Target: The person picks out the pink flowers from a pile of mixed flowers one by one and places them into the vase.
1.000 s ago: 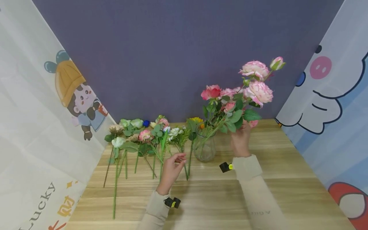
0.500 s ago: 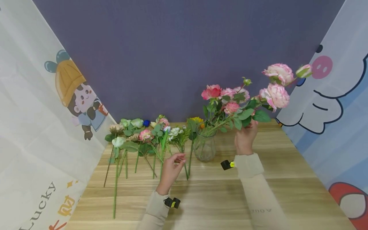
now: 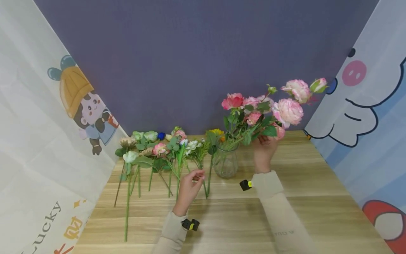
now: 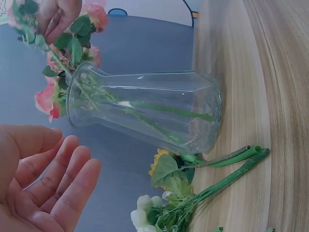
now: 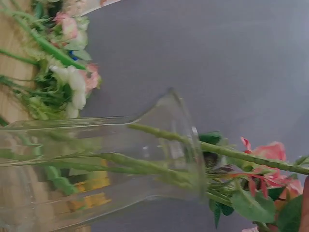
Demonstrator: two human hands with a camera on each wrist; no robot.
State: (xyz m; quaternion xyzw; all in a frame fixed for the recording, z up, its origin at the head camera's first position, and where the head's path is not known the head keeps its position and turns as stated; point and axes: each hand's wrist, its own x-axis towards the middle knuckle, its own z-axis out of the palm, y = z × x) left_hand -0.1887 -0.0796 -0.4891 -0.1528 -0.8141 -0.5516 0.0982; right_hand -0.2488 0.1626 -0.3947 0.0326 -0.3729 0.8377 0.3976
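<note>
A clear glass vase (image 3: 226,168) stands upright on the wooden table, several stems leaning inside it. My right hand (image 3: 264,151) is just right of its mouth and pinches the stem of a pink peony spray (image 3: 288,112). The spray tilts right, and its green stem (image 5: 241,155) runs through the vase mouth in the right wrist view. Next to it in the vase is a coral-pink rose (image 3: 233,101) among smaller pink blooms. My left hand (image 3: 190,188) hovers left of the vase with relaxed fingers, holding nothing; its palm (image 4: 34,208) shows in the left wrist view.
Artificial flowers lie in a row left of the vase: a white-green rose (image 3: 130,157), a pink rose (image 3: 160,150), a blue bud (image 3: 161,136), white blossoms (image 3: 192,146) and a yellow sunflower (image 3: 216,133). A dark panel (image 3: 190,63) stands behind, with printed curtains (image 3: 28,116) either side.
My right hand and the peony spray swung right, then came back left, with the blooms now lower than a second ago. My left hand stays in place.
</note>
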